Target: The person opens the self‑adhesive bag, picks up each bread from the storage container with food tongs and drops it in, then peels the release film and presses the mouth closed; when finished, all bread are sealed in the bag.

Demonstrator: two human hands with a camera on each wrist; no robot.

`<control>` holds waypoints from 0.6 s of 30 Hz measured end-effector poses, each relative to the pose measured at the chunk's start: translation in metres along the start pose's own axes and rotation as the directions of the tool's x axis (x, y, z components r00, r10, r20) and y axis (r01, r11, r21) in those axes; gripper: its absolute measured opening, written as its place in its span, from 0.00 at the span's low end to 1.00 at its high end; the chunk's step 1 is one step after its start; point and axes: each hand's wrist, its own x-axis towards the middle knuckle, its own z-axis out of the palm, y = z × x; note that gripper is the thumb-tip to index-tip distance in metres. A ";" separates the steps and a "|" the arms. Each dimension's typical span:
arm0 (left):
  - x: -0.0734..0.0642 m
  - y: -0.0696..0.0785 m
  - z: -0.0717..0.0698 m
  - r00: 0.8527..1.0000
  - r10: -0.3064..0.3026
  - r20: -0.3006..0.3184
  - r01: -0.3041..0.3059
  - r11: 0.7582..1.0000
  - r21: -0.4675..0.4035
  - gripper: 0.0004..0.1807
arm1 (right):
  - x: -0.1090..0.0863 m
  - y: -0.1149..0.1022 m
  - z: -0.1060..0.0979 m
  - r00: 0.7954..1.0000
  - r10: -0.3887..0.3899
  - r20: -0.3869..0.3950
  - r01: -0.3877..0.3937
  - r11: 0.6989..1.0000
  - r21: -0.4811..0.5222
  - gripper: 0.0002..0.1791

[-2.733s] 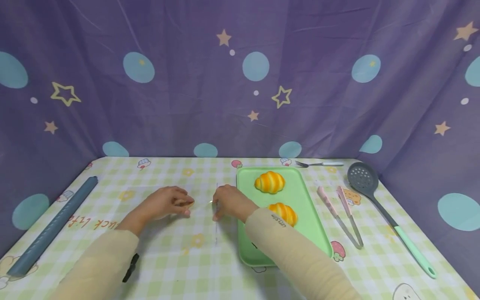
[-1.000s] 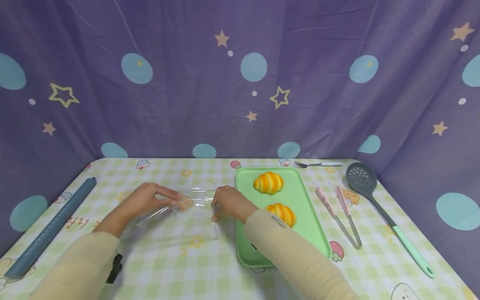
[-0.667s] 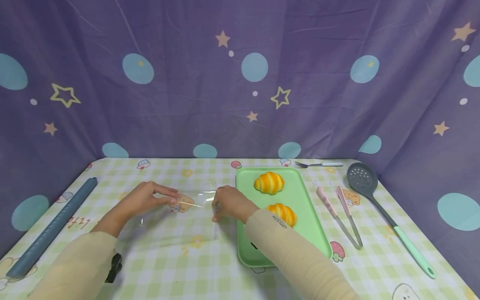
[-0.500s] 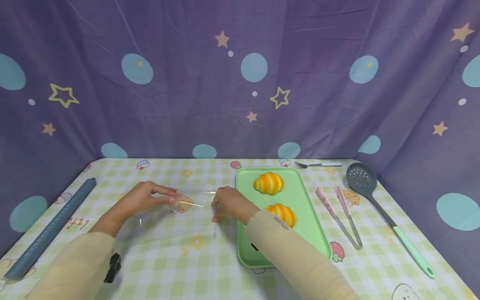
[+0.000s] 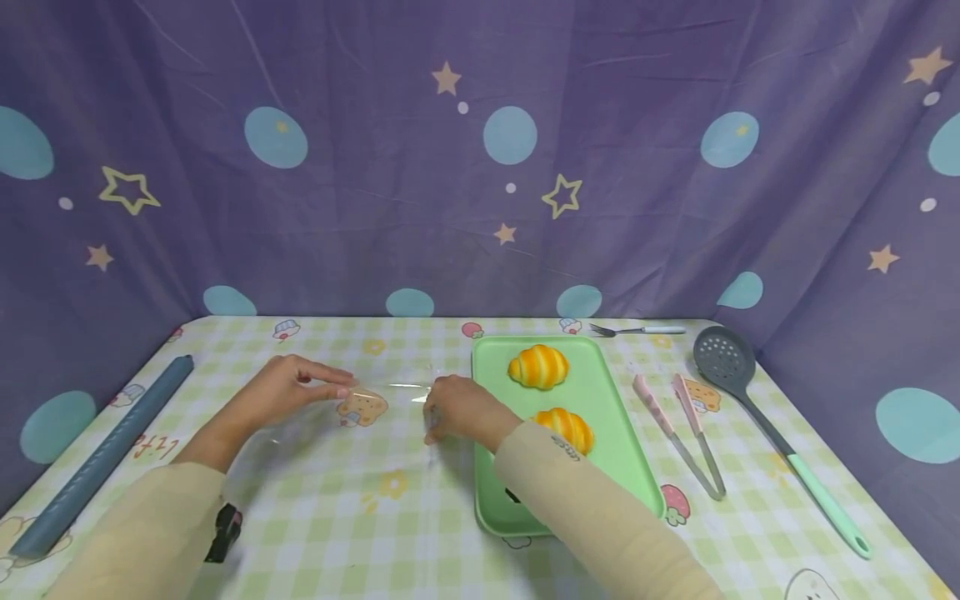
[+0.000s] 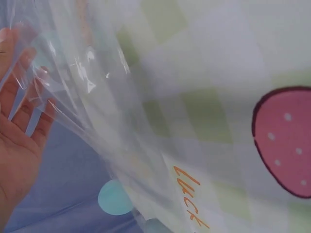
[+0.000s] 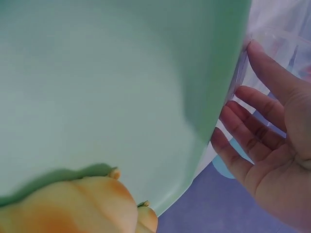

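A clear plastic bag, visible mostly by its glare, lies over the checked cloth left of the green tray. My left hand pinches its left part between thumb and fingers, raised above the cloth. In the left wrist view, the plastic drapes in folds across the fingers. At the bag's right edge, my right hand pinches it close beside the tray's left rim; the right wrist view has those fingertips right along that rim. Two toy croissants lie on the tray, the nearer one partly behind the right sleeve.
Pink-tipped tongs lie right of the tray, with a slotted skimmer beyond them. A fork lies at the back. Along the left table edge is a blue-grey rolling pin or tube. A purple curtain hangs behind.
My left hand has moved left and slightly back from the middle, drawing the plastic up and making its folds show. My right hand stays at the bag's right edge.
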 end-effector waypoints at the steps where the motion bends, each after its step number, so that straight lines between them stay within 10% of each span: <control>1: 0.000 0.000 0.000 1.000 0.000 0.001 0.000 1.000 -0.003 0.11 | 0.000 0.000 0.000 1.000 -0.012 0.000 0.012 1.000 -0.021 0.11; 18: 0.003 0.002 0.004 1.000 0.013 0.006 -0.012 1.000 -0.010 0.10 | -0.027 0.017 -0.026 0.989 -0.121 -0.082 0.117 0.992 -0.052 0.22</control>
